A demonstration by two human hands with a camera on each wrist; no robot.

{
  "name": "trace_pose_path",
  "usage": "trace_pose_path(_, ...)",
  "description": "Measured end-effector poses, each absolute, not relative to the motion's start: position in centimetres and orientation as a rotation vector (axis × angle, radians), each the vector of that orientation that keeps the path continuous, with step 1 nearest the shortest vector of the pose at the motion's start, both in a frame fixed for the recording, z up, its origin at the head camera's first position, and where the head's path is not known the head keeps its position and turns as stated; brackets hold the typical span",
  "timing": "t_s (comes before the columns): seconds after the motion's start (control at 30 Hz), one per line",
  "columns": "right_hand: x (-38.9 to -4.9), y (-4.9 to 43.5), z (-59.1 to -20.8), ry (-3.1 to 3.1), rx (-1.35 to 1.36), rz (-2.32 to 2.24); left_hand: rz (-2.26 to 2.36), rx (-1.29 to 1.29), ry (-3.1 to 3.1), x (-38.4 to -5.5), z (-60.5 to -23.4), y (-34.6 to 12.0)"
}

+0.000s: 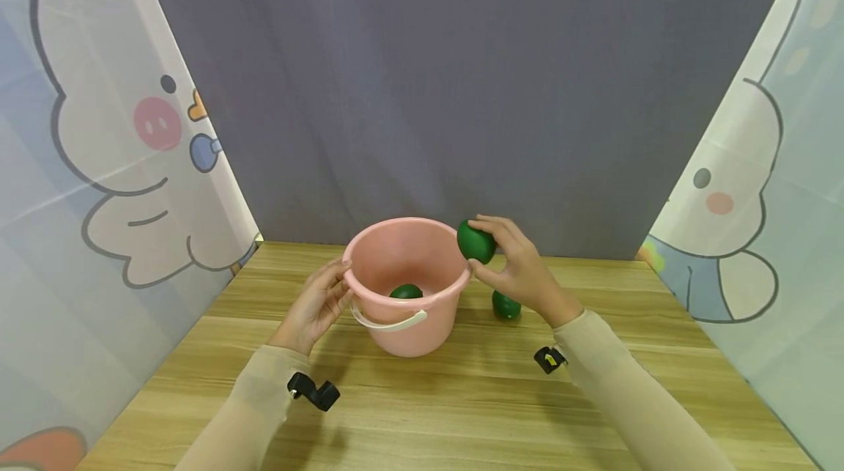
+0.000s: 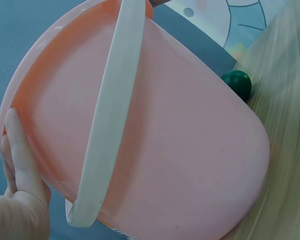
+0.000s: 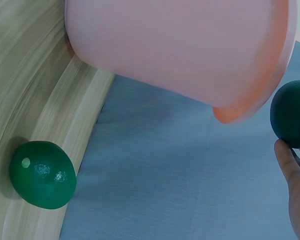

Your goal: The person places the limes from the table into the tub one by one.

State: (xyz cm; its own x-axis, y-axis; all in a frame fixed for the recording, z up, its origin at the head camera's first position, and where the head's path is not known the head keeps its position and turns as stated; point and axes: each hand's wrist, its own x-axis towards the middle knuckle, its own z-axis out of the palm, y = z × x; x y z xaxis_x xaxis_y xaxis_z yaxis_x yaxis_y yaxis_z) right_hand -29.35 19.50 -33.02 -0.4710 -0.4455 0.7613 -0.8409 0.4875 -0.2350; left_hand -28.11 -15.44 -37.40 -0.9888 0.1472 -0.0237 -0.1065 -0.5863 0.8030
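Observation:
A pink bucket (image 1: 415,324) with a white handle (image 1: 390,324) stands upright on the table. My left hand (image 1: 319,306) grips its rim at the left side, and in the left wrist view the fingers (image 2: 24,155) lie against the rim. With the fingertips of my right hand (image 1: 521,266) I hold a green lime (image 1: 476,242) at the bucket's right rim, level with its top. Inside the bucket lies another lime (image 1: 406,291), partly hidden by the front wall. A third lime (image 3: 42,175) rests on the table to the bucket's right, below my right hand.
The wooden table (image 1: 422,412) ends at a dark grey curtain (image 1: 422,90) close behind the bucket. Light cloths with cartoon prints (image 1: 112,127) hang on both sides. Small black mounts (image 1: 313,391) sit on both sleeves.

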Motion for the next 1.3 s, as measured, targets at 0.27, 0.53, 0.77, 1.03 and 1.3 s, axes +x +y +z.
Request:
trace_pose_path(0.27,-29.6,19.0,-33.1,-2.075,1.081,0.827,2.682,0.055,1.343,-28.1,-37.4,-15.4)
trace_pose_path(0.53,-29.6,18.5,-33.0,-2.087,1.083,0.834,2.689,0.06,1.333,-28.2,-37.4,-15.4)
trace_pose_path(0.77,-29.5,18.1,-33.0,-2.094,1.089,0.84,2.686,0.054,1.329,-28.1,-37.4,-15.4)
trace_pose_path(1.03,-29.6,17.5,-33.1,-2.094,1.096,0.843,2.678,0.07,1.332,-28.2,-37.3,-15.3)
trace_pose_path(1.3,-29.6,17.1,-33.2,-2.094,1.11,0.865,2.671,0.075,1.333,-28.2,-37.4,-15.3)
